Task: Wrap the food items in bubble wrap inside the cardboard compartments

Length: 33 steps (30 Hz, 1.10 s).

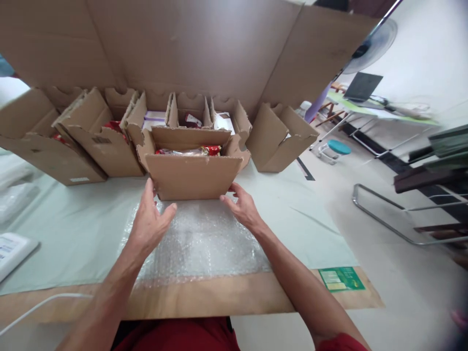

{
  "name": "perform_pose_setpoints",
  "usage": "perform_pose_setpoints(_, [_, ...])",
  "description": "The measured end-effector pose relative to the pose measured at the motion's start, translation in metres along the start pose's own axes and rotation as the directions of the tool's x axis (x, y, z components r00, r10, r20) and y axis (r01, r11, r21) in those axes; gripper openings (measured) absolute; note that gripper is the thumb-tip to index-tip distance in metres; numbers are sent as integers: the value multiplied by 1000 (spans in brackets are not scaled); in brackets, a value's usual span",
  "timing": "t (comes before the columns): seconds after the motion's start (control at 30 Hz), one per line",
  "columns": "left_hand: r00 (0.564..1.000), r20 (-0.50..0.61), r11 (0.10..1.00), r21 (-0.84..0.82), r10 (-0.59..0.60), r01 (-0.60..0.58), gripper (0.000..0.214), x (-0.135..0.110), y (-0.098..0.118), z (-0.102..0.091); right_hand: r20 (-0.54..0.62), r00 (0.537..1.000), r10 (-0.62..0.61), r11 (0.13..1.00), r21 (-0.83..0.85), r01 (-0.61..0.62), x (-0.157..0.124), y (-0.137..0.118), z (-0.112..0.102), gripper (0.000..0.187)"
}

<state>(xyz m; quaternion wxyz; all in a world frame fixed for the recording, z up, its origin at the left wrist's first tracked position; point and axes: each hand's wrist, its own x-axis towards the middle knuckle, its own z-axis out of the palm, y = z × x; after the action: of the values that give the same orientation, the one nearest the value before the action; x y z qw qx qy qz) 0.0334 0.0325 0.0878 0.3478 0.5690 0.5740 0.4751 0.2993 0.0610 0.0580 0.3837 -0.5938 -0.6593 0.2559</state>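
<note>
An open cardboard box (190,175) stands on the table in front of me, with red and clear packets (190,151) inside. My left hand (149,219) is at its lower left corner, fingers stretched and apart, fingertips touching the box. My right hand (243,207) is at the lower right corner, fingers spread and touching the box's bottom edge. Neither hand grips anything. Both rest above a sheet of bubble wrap (204,241) spread on the table.
A row of open cardboard boxes (98,141) with packets stands behind, backed by a tall cardboard wall (190,48). Another open box (280,141) sits at the right. A white device (12,248) lies at the left, a green card (341,279) near the table's right edge.
</note>
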Motion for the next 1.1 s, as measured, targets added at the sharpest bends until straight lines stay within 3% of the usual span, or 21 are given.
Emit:
perform_pose_setpoints(0.1, [1000,-5,1000,-11,6,-6,88,3,1,5,-34,999,33,999,12,-32,7,-2,7,39])
perform_pose_setpoints(0.23, [999,7,999,-12,-32,32,92,1,-7,-3,-47,998,32,999,5,-32,5,1,4,38])
perform_pose_setpoints(0.33, [1000,12,990,142,-13,11,92,-8,-19,-17,-125,992,-34,999,-25,31,-11,1,-8,40])
perform_pose_setpoints(0.43, [994,94,916,393,52,-85,73,-28,-32,-23,-185,972,-145,985,-124,123,-38,-5,-15,33])
perform_pose_setpoints(0.5, [962,242,823,515,128,-239,56,-44,-36,-16,-84,970,-226,957,-206,205,-56,-14,-8,30])
perform_pose_setpoints(0.57, [898,401,719,570,179,-398,48,-57,-39,-2,109,956,-273,914,-279,293,-69,-25,11,36])
perform_pose_setpoints(0.63, [832,522,618,596,187,-513,49,-66,-43,8,304,918,-253,868,-347,354,-77,-32,32,45])
perform_pose_setpoints(0.7, [804,568,530,634,175,-564,52,-70,-50,9,412,892,-187,829,-421,368,-82,-33,46,54])
perform_pose_setpoints(0.8, [837,526,445,720,151,-533,58,-69,-64,-14,385,920,-69,783,-550,289,-96,-19,41,63])
perform_pose_setpoints(0.93, [889,443,421,788,118,-449,65,-68,-77,-49,212,976,42,722,-682,117,-129,8,-1,62])
perform_pose_setpoints(1.03, [909,406,437,804,92,-403,66,-69,-71,-50,128,991,46,678,-732,63,-140,8,-21,57])
perform_pose_setpoints(1.1, [901,418,444,790,113,-422,64,-69,-63,-38,128,992,11,670,-737,88,-130,-3,-17,55])
